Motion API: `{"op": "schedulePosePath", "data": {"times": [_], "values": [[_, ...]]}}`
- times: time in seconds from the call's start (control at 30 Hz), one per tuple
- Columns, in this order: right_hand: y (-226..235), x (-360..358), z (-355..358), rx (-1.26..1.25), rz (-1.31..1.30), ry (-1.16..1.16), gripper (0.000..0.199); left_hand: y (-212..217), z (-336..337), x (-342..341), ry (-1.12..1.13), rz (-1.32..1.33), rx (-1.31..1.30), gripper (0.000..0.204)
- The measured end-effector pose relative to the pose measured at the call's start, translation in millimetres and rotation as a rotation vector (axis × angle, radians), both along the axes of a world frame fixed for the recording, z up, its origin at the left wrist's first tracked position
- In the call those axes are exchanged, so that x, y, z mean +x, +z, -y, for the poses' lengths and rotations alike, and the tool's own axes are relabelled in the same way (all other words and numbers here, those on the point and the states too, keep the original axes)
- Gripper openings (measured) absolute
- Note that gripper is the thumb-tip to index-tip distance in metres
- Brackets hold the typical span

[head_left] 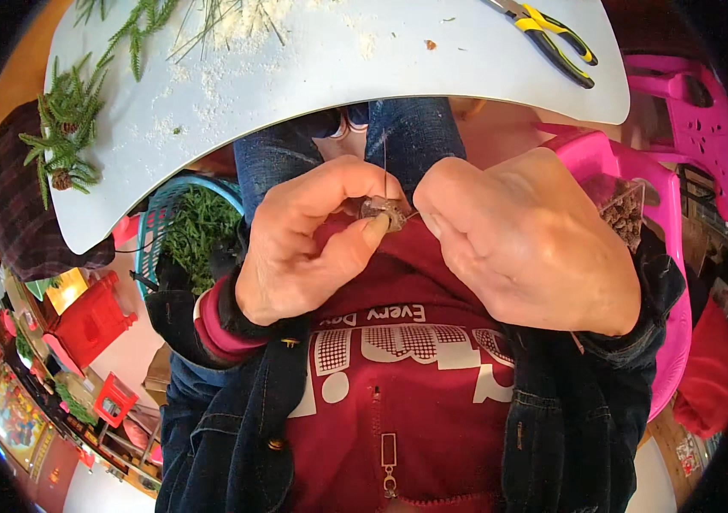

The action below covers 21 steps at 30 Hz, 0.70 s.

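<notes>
Two bare hands are observed above the lap, the left hand (304, 244) and the right hand (531, 239). One small brown pine cone (384, 214) is held between them, just off the table edge and largely covered by the left fingers; it is pinched by the left thumb and forefinger. One thin wire (385, 158) is seen in two stretches at the cone, one rising upright, the other running toward the right hand, where it is pinched between thumb and forefinger; the other right fingers are curled, and their exact set cannot be told. On one white table (466, 73), one pair of pliers (556, 43) with black-and-yellow handles is noted at the right. At the table's left, two green conifer sprigs are counted: one (65, 128) bearing two small cones, one (137, 38) placed farther in. Loose needles (219, 26) and pale crumbs (249, 21) are scattered, uncounted, with one brown fragment (431, 45). Below the table at the left, one blue basket (152, 231) is filled with greenery (202, 227). At the right, one clear box (607, 208) of brown cones (627, 218), number not determinable, is seen by a pink plastic chair (672, 342).
</notes>
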State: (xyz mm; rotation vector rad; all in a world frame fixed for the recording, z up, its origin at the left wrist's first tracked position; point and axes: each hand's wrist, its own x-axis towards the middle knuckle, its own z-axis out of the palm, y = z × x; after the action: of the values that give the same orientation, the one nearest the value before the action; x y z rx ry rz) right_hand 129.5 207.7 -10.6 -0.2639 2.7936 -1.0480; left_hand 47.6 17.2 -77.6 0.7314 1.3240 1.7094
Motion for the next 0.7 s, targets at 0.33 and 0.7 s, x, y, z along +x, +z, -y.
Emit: {"op": "schedulePosePath", "data": {"times": [0.33,0.7], "values": [[0.9,1.7,0.9,-0.014,-0.009,-0.008,0.018,14.2,-13.1,3.8,0.146,-0.785,-0.096,0.03],[4.1,6.6,1.7,0.036,-0.055,-0.014,0.018,7.6,-15.6,5.4,0.136,-0.982,-0.038,0.032]]}}
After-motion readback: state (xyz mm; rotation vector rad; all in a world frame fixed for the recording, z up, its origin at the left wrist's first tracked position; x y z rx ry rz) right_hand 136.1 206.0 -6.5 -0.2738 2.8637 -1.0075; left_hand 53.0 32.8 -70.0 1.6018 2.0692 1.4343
